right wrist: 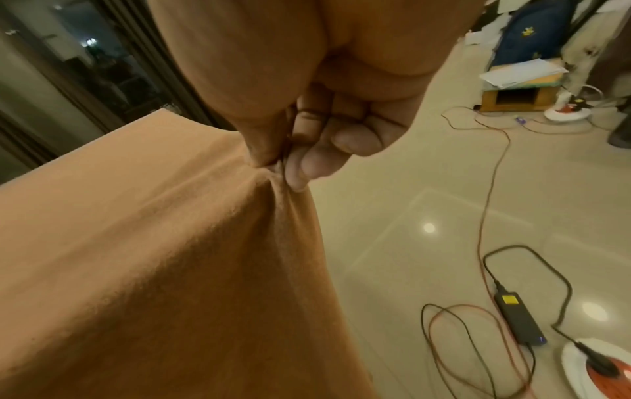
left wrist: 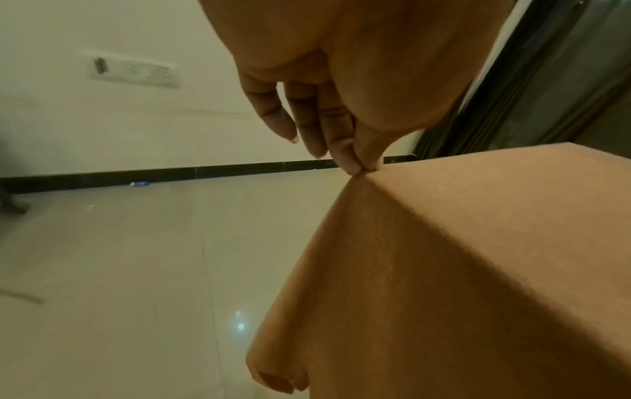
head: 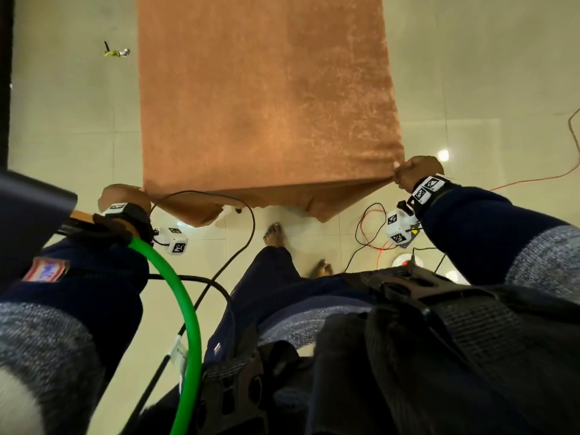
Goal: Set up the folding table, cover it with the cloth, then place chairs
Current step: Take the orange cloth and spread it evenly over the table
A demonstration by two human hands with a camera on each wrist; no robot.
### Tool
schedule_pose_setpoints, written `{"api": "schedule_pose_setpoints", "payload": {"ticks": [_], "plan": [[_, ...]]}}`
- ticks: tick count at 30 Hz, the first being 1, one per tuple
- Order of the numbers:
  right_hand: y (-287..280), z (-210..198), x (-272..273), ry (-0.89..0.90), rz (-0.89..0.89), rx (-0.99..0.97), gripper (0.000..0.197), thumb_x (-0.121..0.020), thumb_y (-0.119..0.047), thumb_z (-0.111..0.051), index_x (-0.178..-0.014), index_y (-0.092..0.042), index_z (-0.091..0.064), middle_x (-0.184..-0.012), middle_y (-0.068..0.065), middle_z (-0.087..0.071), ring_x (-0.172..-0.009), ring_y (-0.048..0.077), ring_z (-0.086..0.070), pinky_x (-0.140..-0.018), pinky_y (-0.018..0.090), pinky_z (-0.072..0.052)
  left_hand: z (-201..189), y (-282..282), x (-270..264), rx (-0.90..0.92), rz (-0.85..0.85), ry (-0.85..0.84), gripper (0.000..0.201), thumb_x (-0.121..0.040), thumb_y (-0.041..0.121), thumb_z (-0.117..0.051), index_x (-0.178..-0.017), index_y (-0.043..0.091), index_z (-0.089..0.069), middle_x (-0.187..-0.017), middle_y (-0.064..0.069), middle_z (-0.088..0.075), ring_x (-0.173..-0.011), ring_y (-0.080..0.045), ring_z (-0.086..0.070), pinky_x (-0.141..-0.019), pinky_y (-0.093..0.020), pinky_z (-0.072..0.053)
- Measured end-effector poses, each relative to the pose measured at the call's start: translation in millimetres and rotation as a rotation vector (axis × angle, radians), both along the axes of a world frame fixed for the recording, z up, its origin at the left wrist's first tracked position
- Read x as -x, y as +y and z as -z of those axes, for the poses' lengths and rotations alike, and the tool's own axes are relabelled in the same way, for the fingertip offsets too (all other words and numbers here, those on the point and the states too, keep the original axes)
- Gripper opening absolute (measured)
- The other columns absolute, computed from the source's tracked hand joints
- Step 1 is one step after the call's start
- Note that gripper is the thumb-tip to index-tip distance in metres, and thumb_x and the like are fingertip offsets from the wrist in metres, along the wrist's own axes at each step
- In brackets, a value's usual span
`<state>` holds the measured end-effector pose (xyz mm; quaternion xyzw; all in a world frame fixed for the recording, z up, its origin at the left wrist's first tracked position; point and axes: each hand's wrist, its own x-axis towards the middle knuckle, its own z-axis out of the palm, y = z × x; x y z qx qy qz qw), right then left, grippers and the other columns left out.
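An orange-brown cloth [head: 266, 98] lies spread flat over the folding table, whose top is fully hidden beneath it. The near edge hangs down in front of my feet. My left hand [head: 120, 196] pinches the cloth's near-left corner [left wrist: 363, 172] between thumb and forefinger, the other fingers hanging loose. At the near-right corner my right hand [head: 414, 172] grips a bunched fold of the cloth [right wrist: 273, 172] in a fist. The cloth is pulled taut between both hands. No chairs are in view.
Pale tiled floor [head: 78, 114] surrounds the table. Black and orange cables [head: 373, 227] and a power adapter [right wrist: 519, 318] lie on the floor at right. A small yellow object [head: 116, 52] lies left of the table. Boxes and papers [right wrist: 519, 81] stand far right.
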<state>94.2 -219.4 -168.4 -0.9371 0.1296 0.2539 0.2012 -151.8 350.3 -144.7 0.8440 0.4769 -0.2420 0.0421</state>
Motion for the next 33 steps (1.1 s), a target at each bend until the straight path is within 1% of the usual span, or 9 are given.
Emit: {"api": "schedule_pose_setpoints", "payload": {"ticks": [7,12,15,17,22,25,28,30,33], "plan": [[28,-21,-44,-0.050,-0.146,0.178,0.036,-0.096,-0.036,-0.057,-0.073,-0.009,-0.061,-0.079,0.009,-0.059,-0.076,0.028,-0.051,-0.074,0.030,-0.042,-4,11,-24,0.083,-0.085,-0.046,0.029,-0.092,0.021,-0.059,-0.104,-0.003,-0.069,-0.109,-0.028,-0.069,-0.103,-0.046,-0.066,-0.088,-0.045,-0.052],[47,-34,-91,-0.217,0.114,0.070,0.048,-0.091,-0.049,-0.058,-0.081,-0.002,-0.066,-0.081,0.016,-0.069,-0.076,0.035,-0.061,-0.070,0.028,-0.042,-25,31,-81,0.051,-0.106,-0.427,0.030,-0.095,0.024,-0.051,-0.110,0.002,-0.064,-0.117,-0.026,-0.066,-0.112,-0.044,-0.062,-0.097,-0.046,-0.049],[56,-45,-96,-0.244,0.136,0.003,0.038,-0.092,-0.044,-0.059,-0.108,-0.012,-0.071,-0.105,0.012,-0.074,-0.102,0.033,-0.068,-0.081,0.027,-0.045,-31,28,-96,0.147,-0.086,-0.429,0.031,-0.097,0.021,-0.048,-0.121,0.010,-0.065,-0.128,-0.023,-0.064,-0.118,-0.043,-0.058,-0.102,-0.044,-0.046],[59,-50,-80,-0.149,0.074,0.006,0.052,-0.090,-0.044,-0.063,-0.137,-0.023,-0.055,-0.119,0.006,-0.071,-0.111,0.030,-0.067,-0.088,0.026,-0.045,-26,15,-87,0.208,-0.089,-0.408,0.038,-0.098,0.029,-0.051,-0.131,0.012,-0.058,-0.132,-0.023,-0.061,-0.120,-0.044,-0.057,-0.104,-0.046,-0.046],[59,-47,-39,0.010,-0.389,0.045,0.080,-0.081,-0.032,-0.075,-0.145,-0.027,-0.028,-0.109,0.006,-0.063,-0.077,0.026,-0.060,-0.068,0.029,-0.046,-6,-21,-69,0.264,0.095,-0.341,0.090,-0.091,0.053,-0.060,-0.155,0.002,-0.021,-0.157,-0.028,-0.023,-0.142,-0.047,-0.031,-0.117,-0.053,-0.030],[54,-36,-43,0.017,-0.390,0.028,0.080,-0.076,-0.043,-0.074,-0.140,-0.029,-0.029,-0.110,0.007,-0.064,-0.083,0.028,-0.063,-0.070,0.035,-0.049,-1,-37,-74,0.142,0.026,-0.286,0.095,-0.090,0.059,-0.059,-0.159,0.014,-0.011,-0.165,-0.022,-0.007,-0.146,-0.049,-0.021,-0.117,-0.059,-0.027],[49,-31,-55,-0.045,-0.498,0.077,0.082,-0.075,-0.052,-0.071,-0.143,-0.027,-0.034,-0.133,0.015,-0.055,-0.111,0.039,-0.059,-0.090,0.043,-0.053,-7,-64,-84,0.017,-0.136,-0.364,0.081,-0.090,0.061,-0.056,-0.154,0.024,-0.022,-0.165,-0.016,-0.011,-0.148,-0.041,-0.017,-0.115,-0.063,-0.025],[44,-28,-64,-0.058,-0.575,0.116,0.089,-0.082,-0.056,-0.068,-0.155,-0.029,-0.025,-0.155,0.019,-0.029,-0.132,0.046,-0.042,-0.106,0.050,-0.046,-11,-94,-93,-0.084,-0.175,-0.442,0.059,-0.094,0.049,-0.053,-0.140,0.015,-0.039,-0.152,-0.023,-0.030,-0.140,-0.042,-0.029,-0.112,-0.061,-0.029],[38,-26,-80,-0.105,-0.741,0.105,0.078,-0.084,-0.065,-0.063,-0.150,-0.037,-0.031,-0.160,0.008,-0.014,-0.140,0.039,-0.029,-0.104,0.053,-0.047,-22,-146,-112,-0.093,-0.290,-0.411,0.041,-0.100,0.035,-0.051,-0.121,0.000,-0.058,-0.128,-0.030,-0.053,-0.123,-0.044,-0.046,-0.102,-0.054,-0.037]]}}
